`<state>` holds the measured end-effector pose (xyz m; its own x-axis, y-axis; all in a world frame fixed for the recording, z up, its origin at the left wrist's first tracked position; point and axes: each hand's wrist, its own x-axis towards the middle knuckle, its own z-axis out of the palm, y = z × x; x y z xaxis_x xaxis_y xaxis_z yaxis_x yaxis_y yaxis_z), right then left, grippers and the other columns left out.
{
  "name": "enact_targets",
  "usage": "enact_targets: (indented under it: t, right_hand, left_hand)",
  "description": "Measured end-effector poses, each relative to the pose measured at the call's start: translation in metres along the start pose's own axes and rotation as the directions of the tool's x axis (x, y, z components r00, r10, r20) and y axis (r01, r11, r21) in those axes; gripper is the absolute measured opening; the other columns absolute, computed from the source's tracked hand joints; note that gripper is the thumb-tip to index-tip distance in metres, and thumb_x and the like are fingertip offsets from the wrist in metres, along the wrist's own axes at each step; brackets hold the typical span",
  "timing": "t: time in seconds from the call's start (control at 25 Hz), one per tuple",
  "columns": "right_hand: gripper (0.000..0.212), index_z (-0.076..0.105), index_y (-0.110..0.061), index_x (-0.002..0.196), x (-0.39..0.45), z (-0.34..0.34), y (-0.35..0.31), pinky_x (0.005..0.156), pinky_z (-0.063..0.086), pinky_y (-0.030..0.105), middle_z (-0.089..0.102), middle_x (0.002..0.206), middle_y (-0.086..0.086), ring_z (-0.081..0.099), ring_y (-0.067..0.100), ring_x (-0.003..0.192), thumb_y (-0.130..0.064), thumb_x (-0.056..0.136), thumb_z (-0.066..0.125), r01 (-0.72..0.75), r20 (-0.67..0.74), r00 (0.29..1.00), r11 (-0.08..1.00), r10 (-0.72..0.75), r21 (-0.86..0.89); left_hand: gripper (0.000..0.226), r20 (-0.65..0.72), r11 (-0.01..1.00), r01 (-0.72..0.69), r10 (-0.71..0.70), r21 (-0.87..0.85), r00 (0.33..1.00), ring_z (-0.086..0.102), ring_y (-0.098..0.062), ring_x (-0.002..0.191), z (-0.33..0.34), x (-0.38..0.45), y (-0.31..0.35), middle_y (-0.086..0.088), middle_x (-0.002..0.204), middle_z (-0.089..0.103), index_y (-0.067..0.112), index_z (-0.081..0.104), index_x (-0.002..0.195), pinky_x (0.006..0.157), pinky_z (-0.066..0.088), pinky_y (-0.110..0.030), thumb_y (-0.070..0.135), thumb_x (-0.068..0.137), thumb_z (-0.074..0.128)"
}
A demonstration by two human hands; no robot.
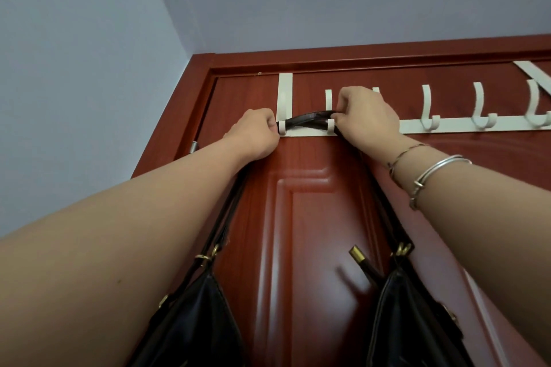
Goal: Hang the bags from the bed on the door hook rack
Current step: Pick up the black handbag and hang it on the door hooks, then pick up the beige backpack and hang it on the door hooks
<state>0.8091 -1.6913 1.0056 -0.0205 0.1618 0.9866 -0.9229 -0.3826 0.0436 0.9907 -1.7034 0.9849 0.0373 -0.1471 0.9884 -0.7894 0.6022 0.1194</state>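
Hanging step: our left hand (256, 134) and right hand (365, 116) pinch the black strap (307, 121) over two hooks (330, 125), centre frame. Next: seat, let go.

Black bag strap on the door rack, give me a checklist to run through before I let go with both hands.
1. Strap laid across the two leftmost hooks of the white rack: ok.
2. Strap seated fully behind both hook tips: cannot tell, fingers cover the ends.
3. Left hand gripping the strap: ok.
4. Right hand gripping the strap: ok.
5. Black bag hanging below against the door: ok.
6. Rack firmly over the door top: cannot tell.
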Motion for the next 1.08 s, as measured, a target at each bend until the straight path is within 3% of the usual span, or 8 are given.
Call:
enact_targets:
  t: [0.2, 0.32, 0.4, 0.6, 0.72, 0.8, 0.96, 1.08]
  right_hand:
    - [0.013, 0.059, -0.021, 0.074, -0.019, -0.008, 0.013, 0.074, 0.051, 0.036, 0.055, 0.070, -0.006, 0.060, 0.025, 0.081, -0.013, 0.082, 0.056, 0.016, 0.126, 0.992, 0.994, -0.030, 0.105]
    - [0.033, 0.065, -0.017, 0.106, -0.052, -0.024, 0.015, 0.082, 0.050, 0.034, 0.054, 0.088, 0.003, 0.055, 0.021, 0.082, -0.007, 0.085, 0.042, 0.111, 0.212, 0.969, 0.990, -0.127, 0.088]
    - [0.036, 0.064, -0.017, 0.112, -0.077, -0.037, 0.014, 0.069, 0.048, 0.031, 0.059, 0.084, 0.006, 0.055, 0.019, 0.073, -0.010, 0.086, 0.041, 0.035, 0.257, 0.963, 0.982, -0.084, 0.187]
    - [0.022, 0.066, -0.019, 0.096, -0.126, -0.105, 0.032, 0.064, 0.049, 0.034, 0.066, 0.093, 0.012, 0.064, 0.030, 0.090, -0.013, 0.088, 0.046, -0.216, 0.314, 0.933, 0.972, 0.177, 0.092]
    - [0.027, 0.064, -0.026, 0.072, -0.154, -0.173, 0.038, 0.062, 0.056, 0.045, 0.069, 0.085, 0.022, 0.067, 0.040, 0.081, -0.012, 0.085, 0.045, -0.253, 0.450, 0.851, 0.963, 0.269, -0.098]
    - [0.030, 0.061, -0.030, 0.066, -0.173, -0.236, 0.047, 0.066, 0.057, 0.048, 0.068, 0.077, 0.012, 0.066, 0.038, 0.075, -0.013, 0.086, 0.046, -0.212, 0.502, 0.804, 0.943, 0.318, -0.258]
    - [0.030, 0.065, -0.029, 0.069, -0.216, -0.397, 0.071, 0.071, 0.054, 0.040, 0.063, 0.084, -0.003, 0.064, 0.023, 0.080, -0.013, 0.084, 0.044, -0.219, 0.491, 0.727, 0.840, 0.480, -0.497]
    - [0.031, 0.069, -0.026, 0.078, -0.249, -0.534, 0.083, 0.069, 0.056, 0.039, 0.058, 0.091, -0.012, 0.063, 0.014, 0.084, -0.015, 0.083, 0.041, -0.250, 0.425, 0.656, 0.711, 0.623, -0.657]
  left_hand:
    - [0.016, 0.023, 0.996, -0.002, 0.004, -0.084, 1.000, 0.051, -0.027, 0.081, 0.006, -0.022, -0.008, 0.005, 0.074, 0.050, 0.025, 0.044, 0.071, 0.087, 0.045, -0.044, 0.016, 0.085, 0.046]
    - [0.018, -0.026, 0.997, -0.022, 0.020, -0.080, 0.999, 0.043, -0.024, 0.093, 0.008, -0.057, -0.007, 0.003, 0.097, 0.043, 0.025, 0.046, 0.088, 0.084, 0.038, -0.037, 0.010, 0.079, 0.051]
    - [0.021, -0.109, 0.996, -0.016, 0.006, -0.088, 0.994, 0.040, -0.026, 0.100, 0.014, -0.083, -0.002, 0.001, 0.105, 0.040, 0.020, 0.047, 0.096, 0.084, 0.033, -0.034, 0.010, 0.078, 0.052]
    - [0.033, -0.065, 0.991, -0.046, 0.038, -0.129, 0.997, 0.019, -0.028, 0.142, 0.026, -0.146, 0.022, -0.004, 0.154, 0.028, 0.020, 0.048, 0.112, 0.115, 0.018, -0.046, 0.014, 0.080, 0.055]
    - [0.022, -0.043, 0.973, -0.071, 0.063, -0.219, 0.997, 0.039, -0.030, 0.128, 0.025, -0.170, 0.046, -0.005, 0.127, 0.055, 0.017, 0.056, 0.100, 0.110, 0.026, -0.044, 0.015, 0.078, 0.055]
    - [0.016, 0.014, 0.932, -0.069, 0.079, -0.357, 0.997, 0.050, -0.034, 0.110, 0.027, -0.192, 0.082, -0.003, 0.106, 0.057, 0.016, 0.059, 0.092, 0.099, 0.037, -0.042, 0.014, 0.077, 0.055]
    - [0.010, 0.101, 0.821, -0.062, 0.144, -0.568, 0.984, 0.053, -0.032, 0.104, 0.039, -0.257, 0.203, -0.006, 0.103, 0.058, 0.016, 0.061, 0.085, 0.093, 0.038, -0.036, 0.012, 0.078, 0.054]
    - [0.011, 0.222, 0.630, 0.047, 0.201, -0.775, 0.954, 0.057, -0.015, 0.073, 0.035, -0.319, 0.322, -0.002, 0.081, 0.064, 0.012, 0.065, 0.082, 0.065, 0.038, -0.014, 0.012, 0.079, 0.054]
